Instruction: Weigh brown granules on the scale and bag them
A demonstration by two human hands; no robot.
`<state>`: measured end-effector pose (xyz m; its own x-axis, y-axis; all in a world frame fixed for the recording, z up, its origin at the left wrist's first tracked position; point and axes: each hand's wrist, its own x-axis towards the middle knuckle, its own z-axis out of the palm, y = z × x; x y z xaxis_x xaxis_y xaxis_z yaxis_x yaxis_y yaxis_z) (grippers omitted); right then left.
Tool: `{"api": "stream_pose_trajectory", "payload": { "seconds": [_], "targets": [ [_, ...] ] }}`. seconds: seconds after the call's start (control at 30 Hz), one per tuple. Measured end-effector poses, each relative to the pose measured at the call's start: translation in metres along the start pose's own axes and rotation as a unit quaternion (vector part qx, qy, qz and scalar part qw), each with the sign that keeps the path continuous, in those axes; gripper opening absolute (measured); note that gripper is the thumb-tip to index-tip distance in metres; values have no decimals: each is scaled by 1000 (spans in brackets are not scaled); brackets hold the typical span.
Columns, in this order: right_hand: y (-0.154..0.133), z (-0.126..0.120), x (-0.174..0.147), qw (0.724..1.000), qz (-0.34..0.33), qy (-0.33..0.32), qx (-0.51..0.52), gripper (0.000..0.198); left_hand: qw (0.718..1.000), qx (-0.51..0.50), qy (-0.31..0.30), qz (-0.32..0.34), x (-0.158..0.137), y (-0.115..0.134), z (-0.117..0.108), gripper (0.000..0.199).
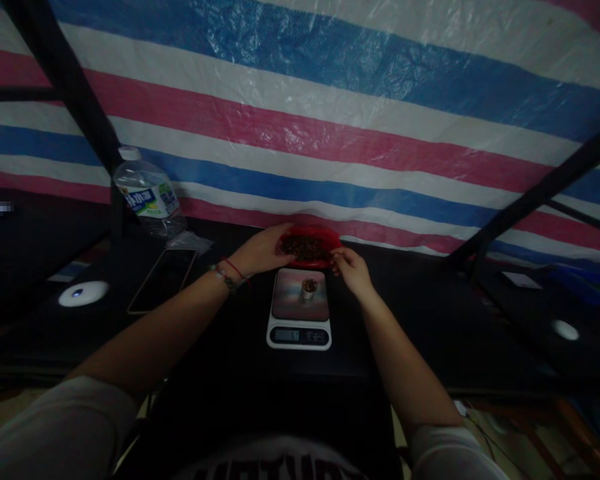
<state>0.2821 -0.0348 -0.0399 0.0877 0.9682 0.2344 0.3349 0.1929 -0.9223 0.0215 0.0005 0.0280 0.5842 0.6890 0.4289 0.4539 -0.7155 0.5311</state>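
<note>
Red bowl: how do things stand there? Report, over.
Left hand holding red bowl by its left side. Right hand at its right edge, hold unclear. Brown bits inside. Scale bearing small cup sits on the near side.

The left hand [266, 251] hides the left rim of the red bowl [332, 239], whose brown bits [307, 249] are too small to identify; whether the right hand [354, 272] pinches anything cannot be told. Digits on the scale [286, 303] are too blurred to read, the left forearm [165, 327] covers a corner of the phone [163, 283], and the bottom edge cuts off the shirt lettering [280, 469]
</note>
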Motion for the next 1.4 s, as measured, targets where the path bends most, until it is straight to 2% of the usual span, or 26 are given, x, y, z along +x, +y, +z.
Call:
{"api": "stream_pose_trajectory", "payload": {
  "seconds": [0.1,0.17,0.23,0.3,0.43,0.57,0.7,0.83,0.93,1.07,1.17,1.3,1.4],
  "targets": [
    [-34,6,4,996,-33,-73,40,31,999,1,12,48,13,9,5,87],
    [-56,11,10,988,-69,-135,26,29,997,12,18,68,21,15,8,93],
    [-74,15,18,980,-96,-173,-4,25,996,25,27,83,26,21,10,94],
    [-86,19,26,972,-92,-215,-39,24,994,33,36,95,27,24,12,94],
    [-93,33,39,952,-91,-265,-121,20,991,45,47,114,23,23,15,90],
    [-96,42,46,948,-123,-247,-160,26,989,53,41,134,24,14,11,96],
    [-98,29,46,958,-110,-225,-140,22,990,62,13,126,32,4,4,105],
    [-94,17,41,961,-112,-240,-74,25,992,67,-23,105,33,1,2,81],
    [-92,20,35,962,-120,-236,-70,21,994,55,-31,93,27,2,3,67],
    [-89,29,31,965,-108,-227,-71,18,995,46,-19,82,21,1,6,68],
    [-85,30,31,968,-85,-224,-69,18,997,32,-23,68,19,-1,7,62],
    [-86,13,31,975,-42,-209,-63,26,999,18,-17,46,18,-5,8,55],
    [-94,-7,27,967,-59,-221,-112,26,1000,21,10,15,17,-9,7,54]
  ]
}}
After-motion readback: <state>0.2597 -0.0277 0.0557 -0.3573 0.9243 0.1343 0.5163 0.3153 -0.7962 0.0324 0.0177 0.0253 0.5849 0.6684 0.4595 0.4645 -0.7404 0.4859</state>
